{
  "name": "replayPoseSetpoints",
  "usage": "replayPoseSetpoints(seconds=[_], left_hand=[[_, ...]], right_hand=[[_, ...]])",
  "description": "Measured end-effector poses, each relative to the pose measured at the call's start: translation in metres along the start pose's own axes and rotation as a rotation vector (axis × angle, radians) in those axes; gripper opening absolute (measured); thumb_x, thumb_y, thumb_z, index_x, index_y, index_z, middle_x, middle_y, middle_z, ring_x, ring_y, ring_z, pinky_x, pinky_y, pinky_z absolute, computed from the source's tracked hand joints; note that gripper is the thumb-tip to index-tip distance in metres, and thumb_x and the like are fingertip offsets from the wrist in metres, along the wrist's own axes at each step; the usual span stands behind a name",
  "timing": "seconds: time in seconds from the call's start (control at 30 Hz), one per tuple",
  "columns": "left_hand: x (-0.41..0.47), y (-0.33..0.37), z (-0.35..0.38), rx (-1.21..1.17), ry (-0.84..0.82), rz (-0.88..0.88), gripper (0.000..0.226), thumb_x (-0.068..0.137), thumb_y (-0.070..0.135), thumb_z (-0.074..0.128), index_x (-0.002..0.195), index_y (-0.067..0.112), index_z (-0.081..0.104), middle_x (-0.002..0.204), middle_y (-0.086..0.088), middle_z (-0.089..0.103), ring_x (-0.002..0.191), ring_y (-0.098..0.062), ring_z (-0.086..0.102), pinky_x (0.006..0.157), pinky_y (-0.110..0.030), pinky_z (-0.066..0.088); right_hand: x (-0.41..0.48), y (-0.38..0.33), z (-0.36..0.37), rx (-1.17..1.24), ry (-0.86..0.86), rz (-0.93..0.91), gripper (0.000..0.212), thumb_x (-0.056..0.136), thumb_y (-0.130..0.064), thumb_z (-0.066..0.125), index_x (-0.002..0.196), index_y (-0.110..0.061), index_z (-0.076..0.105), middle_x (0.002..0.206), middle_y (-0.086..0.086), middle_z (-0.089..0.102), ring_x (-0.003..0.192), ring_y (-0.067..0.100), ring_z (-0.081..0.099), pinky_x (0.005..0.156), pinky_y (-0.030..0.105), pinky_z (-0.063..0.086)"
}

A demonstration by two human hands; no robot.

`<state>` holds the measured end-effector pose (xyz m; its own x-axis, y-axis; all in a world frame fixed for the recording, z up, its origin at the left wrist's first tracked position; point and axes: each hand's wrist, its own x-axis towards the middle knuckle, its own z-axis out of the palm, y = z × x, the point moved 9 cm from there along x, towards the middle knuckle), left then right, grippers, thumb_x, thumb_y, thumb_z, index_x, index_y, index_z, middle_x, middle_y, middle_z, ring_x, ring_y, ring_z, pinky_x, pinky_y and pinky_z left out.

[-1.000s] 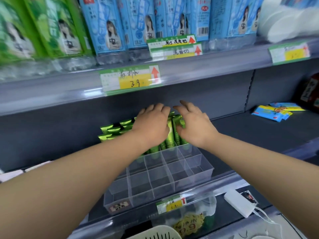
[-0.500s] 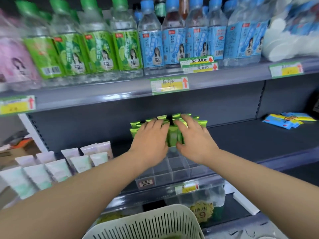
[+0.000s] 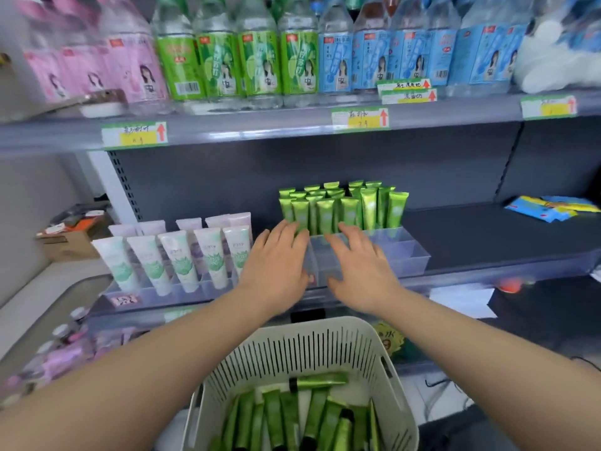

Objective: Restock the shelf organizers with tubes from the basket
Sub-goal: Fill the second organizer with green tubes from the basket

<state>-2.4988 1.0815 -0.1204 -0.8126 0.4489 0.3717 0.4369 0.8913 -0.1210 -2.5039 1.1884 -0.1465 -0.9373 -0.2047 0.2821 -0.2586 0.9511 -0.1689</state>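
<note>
Left hand (image 3: 276,265) and right hand (image 3: 361,271), fingers spread and empty, reached over the clear plastic compartmented organizer (image 3: 406,252), apparently to straighten its upright glossy green tubes (image 3: 341,209); spare green tubes (image 3: 292,418) lay in the white slotted plastic basket (image 3: 292,340) below.

You see everything through one wide-angle camera on your head, facing the shelving (image 3: 455,236) square on and tilted down. Your forearms (image 3: 162,369) run in from the bottom corners to your left hand (image 3: 276,265) and right hand (image 3: 361,271), close in at mid-frame. The basket (image 3: 292,349) sits right under the lens at the bottom edge; the bottles (image 3: 260,60) higher up line the top edge.
</note>
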Motion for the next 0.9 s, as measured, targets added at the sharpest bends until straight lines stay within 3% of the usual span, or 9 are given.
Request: replayPoseSetpoints(seconds=[0.33,0.67,0.9], left_hand=[[-0.090,-0.003,0.050,-0.131,-0.102,-0.043,0.067,0.088,0.024,0.053,0.146,0.010,0.024,0.152,-0.008,0.025,0.142,-0.023,0.019,0.116,-0.033,0.015],[-0.159,-0.002,0.144,-0.255,-0.325,-0.142,0.067,0.084,0.027,0.059,0.142,0.009,0.031,0.144,-0.007,0.035,0.134,-0.022,0.030,0.114,-0.030,0.020],[-0.184,-0.002,0.202,-0.379,-0.479,-0.215,0.056,0.083,0.023,0.058,0.135,0.013,0.040,0.134,-0.005,0.044,0.123,-0.021,0.040,0.104,-0.033,0.036]], right_hand=[[-0.064,-0.027,0.069,0.022,-0.126,0.015,0.079,0.082,-0.038,0.057,0.146,-0.026,0.012,0.154,0.003,0.009,0.142,0.025,0.011,0.113,0.043,0.017],[-0.111,-0.034,0.153,0.074,-0.324,0.039,0.076,0.081,-0.033,0.059,0.146,-0.025,0.019,0.154,0.002,0.015,0.143,0.021,0.012,0.116,0.042,0.007],[-0.122,-0.024,0.205,0.078,-0.468,0.060,0.068,0.083,-0.031,0.056,0.143,-0.022,0.026,0.150,0.004,0.023,0.140,0.023,0.019,0.116,0.045,0.016]])
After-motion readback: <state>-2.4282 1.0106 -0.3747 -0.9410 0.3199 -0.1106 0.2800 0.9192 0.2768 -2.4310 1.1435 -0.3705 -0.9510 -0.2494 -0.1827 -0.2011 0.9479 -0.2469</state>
